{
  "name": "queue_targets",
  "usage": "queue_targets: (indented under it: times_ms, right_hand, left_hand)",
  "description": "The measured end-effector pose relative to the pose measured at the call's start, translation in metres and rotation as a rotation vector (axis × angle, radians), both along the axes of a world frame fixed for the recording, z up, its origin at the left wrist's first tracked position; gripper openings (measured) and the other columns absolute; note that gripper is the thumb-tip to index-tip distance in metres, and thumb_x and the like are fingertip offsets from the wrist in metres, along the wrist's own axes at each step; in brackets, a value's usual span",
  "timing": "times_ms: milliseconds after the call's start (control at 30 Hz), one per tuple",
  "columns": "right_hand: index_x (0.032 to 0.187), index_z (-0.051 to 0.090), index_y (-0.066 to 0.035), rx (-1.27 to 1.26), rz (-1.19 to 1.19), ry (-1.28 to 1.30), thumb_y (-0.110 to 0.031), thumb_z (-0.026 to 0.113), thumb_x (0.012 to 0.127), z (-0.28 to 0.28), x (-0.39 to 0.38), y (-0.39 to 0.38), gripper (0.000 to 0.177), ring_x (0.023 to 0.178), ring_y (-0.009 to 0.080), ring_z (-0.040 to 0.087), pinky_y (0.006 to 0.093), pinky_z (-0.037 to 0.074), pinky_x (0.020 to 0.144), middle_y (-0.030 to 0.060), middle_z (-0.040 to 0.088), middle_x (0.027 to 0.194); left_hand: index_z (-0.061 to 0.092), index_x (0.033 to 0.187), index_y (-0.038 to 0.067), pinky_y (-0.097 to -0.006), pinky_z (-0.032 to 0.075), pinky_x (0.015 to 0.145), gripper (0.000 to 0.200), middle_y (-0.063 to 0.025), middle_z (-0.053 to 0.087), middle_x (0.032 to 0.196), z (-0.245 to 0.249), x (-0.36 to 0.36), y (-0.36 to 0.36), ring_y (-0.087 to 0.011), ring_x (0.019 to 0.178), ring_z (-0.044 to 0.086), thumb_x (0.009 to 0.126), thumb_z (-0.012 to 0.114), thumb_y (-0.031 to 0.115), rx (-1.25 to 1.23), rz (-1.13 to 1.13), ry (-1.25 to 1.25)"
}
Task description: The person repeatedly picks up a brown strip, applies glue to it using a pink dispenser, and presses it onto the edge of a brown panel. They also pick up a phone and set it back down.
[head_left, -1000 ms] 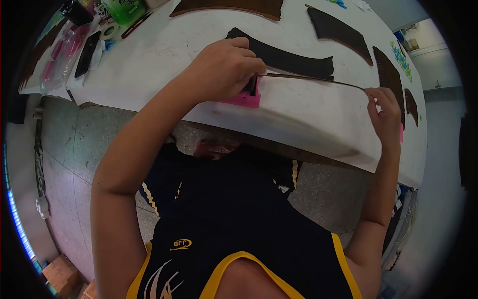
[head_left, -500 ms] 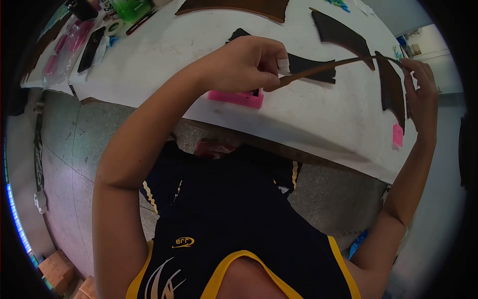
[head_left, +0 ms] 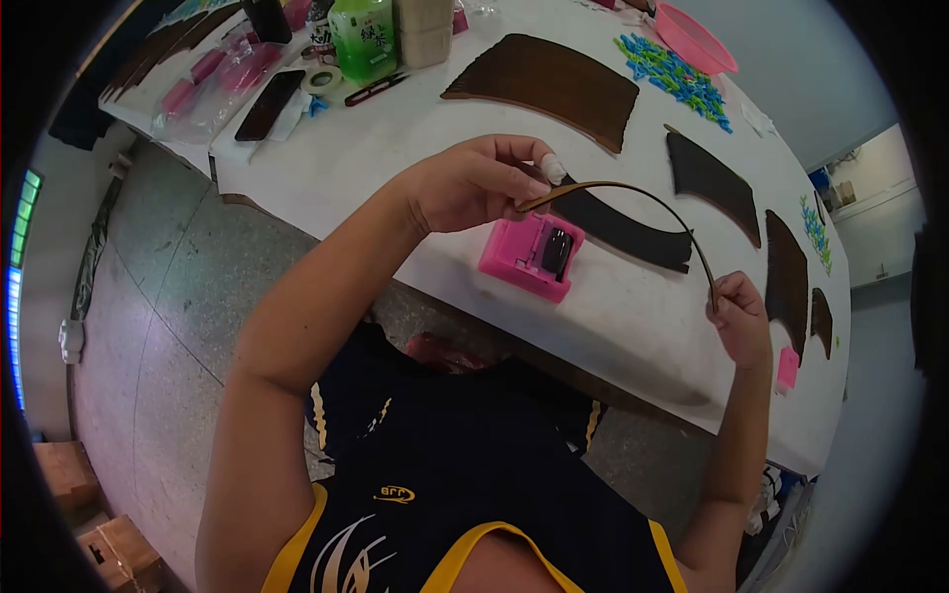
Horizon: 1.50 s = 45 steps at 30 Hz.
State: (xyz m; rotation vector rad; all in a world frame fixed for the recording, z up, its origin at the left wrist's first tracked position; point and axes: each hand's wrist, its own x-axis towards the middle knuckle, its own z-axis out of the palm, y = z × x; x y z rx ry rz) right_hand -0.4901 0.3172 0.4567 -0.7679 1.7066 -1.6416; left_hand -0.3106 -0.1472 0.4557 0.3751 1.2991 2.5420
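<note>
Between my hands a thin brown strip bows upward in an arch above the white table. Its left end is pinched in my left hand, which has a white wrap on one finger. My right hand grips the other end, lower and near the table's front edge. Just below my left hand sits a pink block with a dark, shiny oval part in it. A curved dark piece lies flat behind the strip, partly covered by my left hand.
Other curved brown and black pieces lie across the table. Blue and green clips are heaped by a pink basin. A green bottle, a phone and snips stand or lie at the back left.
My right hand has come down and inward, bending the strip into a tighter arch. My view has shifted, showing more of the table's far side and the pink block.
</note>
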Motion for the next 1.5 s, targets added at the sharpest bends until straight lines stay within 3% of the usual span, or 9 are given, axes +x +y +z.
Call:
queue_targets:
  times_ms: [133,367,467,600,667,800,867,967,1500]
  right_hand:
    - [0.112,0.062,-0.008,-0.471,0.072,-0.425,0.002,0.063,0.098,-0.014,0.050,-0.070,0.018,0.077,0.0123,0.049,0.0264,0.040,0.065,0.0064,0.066,0.103]
    - [0.113,0.063,-0.008,-0.464,-0.029,-0.430,0.001,0.061,0.101,-0.015,0.052,-0.109,0.016,0.080,0.0096,0.052,0.0256,0.042,0.068,0.0037,0.067,0.100]
    - [0.112,0.063,-0.008,-0.346,-0.159,-0.177,0.001,0.062,0.101,-0.010,0.026,-0.075,0.014,0.083,0.0065,0.054,0.0245,0.043,0.070,0.0000,0.066,0.100]
    - [0.110,0.064,-0.007,-0.100,-0.344,0.111,0.002,0.062,0.101,0.007,0.003,-0.018,0.013,0.082,0.0063,0.053,0.0235,0.043,0.072,-0.0008,0.066,0.100]
    - [0.106,0.064,-0.005,0.173,-0.380,0.606,0.005,0.063,0.099,0.018,0.005,0.001,0.012,0.084,0.0065,0.054,0.0230,0.043,0.073,-0.0020,0.065,0.099]
    - [0.104,0.064,-0.003,0.371,-0.362,0.819,0.007,0.062,0.098,0.032,0.025,0.019,0.012,0.086,0.0090,0.055,0.0241,0.045,0.074,-0.0001,0.065,0.097]
    - [0.101,0.064,-0.001,0.459,-0.357,1.020,0.009,0.063,0.094,0.035,0.043,0.008,0.013,0.087,0.0162,0.059,0.0283,0.048,0.074,0.0045,0.065,0.096]
    - [0.098,0.064,0.000,0.457,-0.307,1.170,0.010,0.064,0.091,0.024,0.051,0.006,0.013,0.087,0.0254,0.061,0.0343,0.051,0.074,0.0099,0.067,0.095]
    - [0.097,0.063,-0.001,0.514,-0.253,1.238,0.012,0.063,0.089,-0.002,0.050,0.013,0.015,0.091,0.0291,0.061,0.0370,0.051,0.077,0.0110,0.067,0.096]
  left_hand:
    - [0.067,0.113,0.006,-0.0262,0.050,0.075,0.019,-0.0033,0.070,0.096,-0.001,0.003,0.005,-0.0124,0.083,0.065,0.095,0.069,0.000,0.097,0.110,-0.052]
    - [0.069,0.110,0.007,-0.0251,0.050,0.076,0.018,-0.0047,0.072,0.096,0.005,0.005,0.009,-0.0129,0.082,0.066,0.094,0.074,0.003,-0.060,0.250,0.011]
    - [0.068,0.109,0.007,-0.0277,0.048,0.073,0.016,-0.0017,0.070,0.091,0.012,0.011,0.011,-0.0113,0.080,0.063,0.095,0.074,0.004,-0.368,0.368,0.056]
    - [0.068,0.104,0.005,-0.0300,0.050,0.071,0.014,-0.0009,0.070,0.089,0.019,0.010,0.017,-0.0113,0.077,0.064,0.094,0.077,0.004,-0.458,0.311,0.131]
    - [0.068,0.101,0.004,-0.0326,0.053,0.071,0.013,-0.0021,0.072,0.090,0.027,0.011,0.025,-0.0125,0.080,0.066,0.092,0.078,0.003,-0.862,0.346,0.202]
    - [0.068,0.100,0.004,-0.0354,0.055,0.073,0.014,-0.0051,0.072,0.088,0.023,0.006,0.038,-0.0176,0.082,0.068,0.090,0.077,0.003,-1.157,0.413,0.490]
    - [0.071,0.100,0.005,-0.0400,0.056,0.073,0.016,-0.0093,0.072,0.082,0.017,0.003,0.043,-0.0278,0.085,0.067,0.084,0.075,0.003,-1.344,0.497,0.785]
    - [0.072,0.102,0.006,-0.0419,0.056,0.072,0.020,-0.0082,0.069,0.079,0.009,0.001,0.046,-0.0271,0.087,0.065,0.082,0.077,0.005,-1.445,0.488,0.862]
    - [0.072,0.101,0.006,-0.0395,0.056,0.075,0.023,-0.0066,0.069,0.076,-0.007,-0.006,0.059,-0.0258,0.086,0.065,0.079,0.077,0.006,-1.603,0.470,0.953]
